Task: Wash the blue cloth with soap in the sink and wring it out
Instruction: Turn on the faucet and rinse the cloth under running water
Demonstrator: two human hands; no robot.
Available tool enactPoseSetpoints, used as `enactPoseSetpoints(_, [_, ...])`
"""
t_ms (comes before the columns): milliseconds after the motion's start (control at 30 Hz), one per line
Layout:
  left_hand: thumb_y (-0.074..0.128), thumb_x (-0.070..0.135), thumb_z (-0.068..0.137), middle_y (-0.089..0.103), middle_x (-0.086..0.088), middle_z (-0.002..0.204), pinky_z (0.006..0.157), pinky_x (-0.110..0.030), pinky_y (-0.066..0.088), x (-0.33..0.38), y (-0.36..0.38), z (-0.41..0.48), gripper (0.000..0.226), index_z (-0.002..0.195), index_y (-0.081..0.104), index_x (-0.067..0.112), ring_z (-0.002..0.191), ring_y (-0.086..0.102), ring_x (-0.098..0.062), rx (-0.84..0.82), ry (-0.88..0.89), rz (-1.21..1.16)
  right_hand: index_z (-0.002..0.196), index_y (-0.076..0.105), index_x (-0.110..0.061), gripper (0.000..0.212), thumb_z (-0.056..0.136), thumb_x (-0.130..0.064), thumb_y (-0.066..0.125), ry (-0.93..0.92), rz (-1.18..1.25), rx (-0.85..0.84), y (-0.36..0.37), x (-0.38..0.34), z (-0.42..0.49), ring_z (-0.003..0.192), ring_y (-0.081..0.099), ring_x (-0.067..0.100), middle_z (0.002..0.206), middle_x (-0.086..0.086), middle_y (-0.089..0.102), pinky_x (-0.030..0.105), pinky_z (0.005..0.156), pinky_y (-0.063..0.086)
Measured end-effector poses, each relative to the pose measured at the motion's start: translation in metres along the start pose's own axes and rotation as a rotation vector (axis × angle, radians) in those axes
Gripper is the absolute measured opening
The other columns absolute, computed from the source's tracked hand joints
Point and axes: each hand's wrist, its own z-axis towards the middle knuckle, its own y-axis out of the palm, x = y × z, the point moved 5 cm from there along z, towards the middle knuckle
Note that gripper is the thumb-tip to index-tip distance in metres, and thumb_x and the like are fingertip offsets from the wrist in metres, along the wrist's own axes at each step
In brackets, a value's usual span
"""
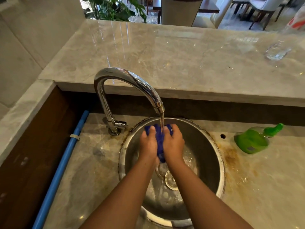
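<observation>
The blue cloth [159, 140] is bunched up between my two hands over the round steel sink [212, 152]. My left hand [148, 144] grips its left side and my right hand [174, 142] grips its right side, palms pressed toward each other. Water runs from the chrome tap [132, 80] straight onto the top of the cloth. The lower end of the cloth hangs out below my wrists. A green soap bottle [252, 140] lies on its side on the counter to the right of the sink.
A blue pipe [66, 161] runs along the counter's left edge. A raised marble ledge [165, 52] stands behind the sink, with a clear glass [277, 51] at its far right. The sink drain [170, 180] sits below my wrists. Rust stains ring the sink's rim.
</observation>
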Motion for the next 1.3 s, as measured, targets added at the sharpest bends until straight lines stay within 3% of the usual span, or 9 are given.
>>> enactPoseSetpoints(133, [0.049,0.025,0.103,0.066,-0.009,0.096,0.057,-0.027,0.052,0.02,0.007,0.01,0.03,0.127,0.054,0.007,0.074,0.065,-0.017,0.056,0.033,0.0,0.087,0.057,-0.018,0.017,0.102,-0.021,0.051,-0.134,0.018,-0.006,-0.003,-0.019,-0.023,0.058,0.055,-0.001,0.072,-0.005,0.061,0.015,0.052,0.044])
enactPoseSetpoints(300, [0.044,0.036,0.103,0.073,-0.015,0.107,0.082,-0.043,0.059,-0.01,0.017,-0.004,0.033,0.12,0.062,0.016,0.095,0.073,-0.029,-0.138,-0.055,-0.034,0.086,0.057,-0.015,0.018,0.101,-0.024,0.054,-0.085,0.012,0.096,-0.003,-0.035,0.024,0.06,0.055,0.003,0.073,-0.004,0.06,0.021,0.056,0.044])
enactPoseSetpoints(367, [0.043,0.035,0.104,0.073,-0.013,0.106,0.089,-0.048,0.058,-0.004,0.014,-0.001,0.027,0.114,0.062,0.019,0.096,0.072,-0.029,-0.087,0.015,0.053,0.085,0.057,-0.014,0.018,0.101,-0.023,0.053,-0.016,0.021,0.123,-0.001,-0.027,0.031,0.062,0.056,0.01,0.073,-0.002,0.06,0.024,0.058,0.041])
enactPoseSetpoints(533, [0.045,0.03,0.104,0.065,-0.005,0.086,0.066,-0.029,0.052,0.027,0.005,0.023,0.032,0.119,0.058,0.005,0.075,0.064,-0.016,0.052,0.163,0.027,0.088,0.058,-0.013,0.019,0.102,-0.024,0.052,-0.066,0.01,0.014,0.013,-0.023,-0.004,0.06,0.058,-0.002,0.072,-0.006,0.062,0.014,0.053,0.044])
enactPoseSetpoints(700, [0.042,0.038,0.104,0.071,-0.008,0.096,0.079,-0.04,0.059,0.007,0.02,0.009,0.028,0.113,0.059,0.016,0.086,0.071,-0.023,-0.011,0.12,0.063,0.092,0.058,-0.016,0.016,0.101,-0.028,0.053,0.04,0.032,0.156,0.006,-0.027,0.038,0.076,0.066,0.021,0.083,0.003,0.066,0.038,0.071,0.056])
enactPoseSetpoints(833, [0.043,0.03,0.105,0.063,-0.006,0.087,0.06,-0.023,0.049,0.028,0.016,0.028,0.027,0.111,0.056,0.008,0.072,0.064,-0.014,0.024,0.204,0.08,0.087,0.058,-0.021,0.017,0.101,-0.026,0.052,0.014,0.034,0.117,0.011,-0.021,0.005,0.074,0.065,0.016,0.08,-0.002,0.066,0.033,0.066,0.054])
enactPoseSetpoints(1000, [0.042,0.036,0.105,0.072,-0.008,0.092,0.074,-0.039,0.06,0.004,0.022,0.008,0.025,0.107,0.059,0.019,0.081,0.072,-0.022,0.003,0.091,0.108,0.098,0.06,-0.018,0.013,0.1,-0.028,0.054,0.098,-0.007,0.202,0.001,-0.016,0.034,0.079,0.066,0.017,0.093,0.005,0.068,0.037,0.07,0.057])
enactPoseSetpoints(1133, [0.043,0.037,0.104,0.065,-0.008,0.088,0.074,-0.035,0.052,0.028,0.014,0.027,0.032,0.106,0.058,0.007,0.085,0.068,-0.026,0.086,0.18,0.169,0.092,0.059,-0.015,0.016,0.101,-0.025,0.052,0.048,0.011,0.123,0.009,-0.016,0.009,0.073,0.063,0.013,0.082,0.0,0.066,0.027,0.062,0.05])
enactPoseSetpoints(1300, [0.045,0.035,0.104,0.067,-0.005,0.087,0.065,-0.033,0.054,0.009,0.027,0.007,0.023,0.106,0.057,0.016,0.078,0.068,-0.02,0.011,0.067,0.086,0.105,0.061,-0.013,0.019,0.1,-0.03,0.055,0.081,-0.022,0.174,-0.002,-0.024,0.037,0.088,0.068,0.024,0.096,0.007,0.069,0.043,0.078,0.058])
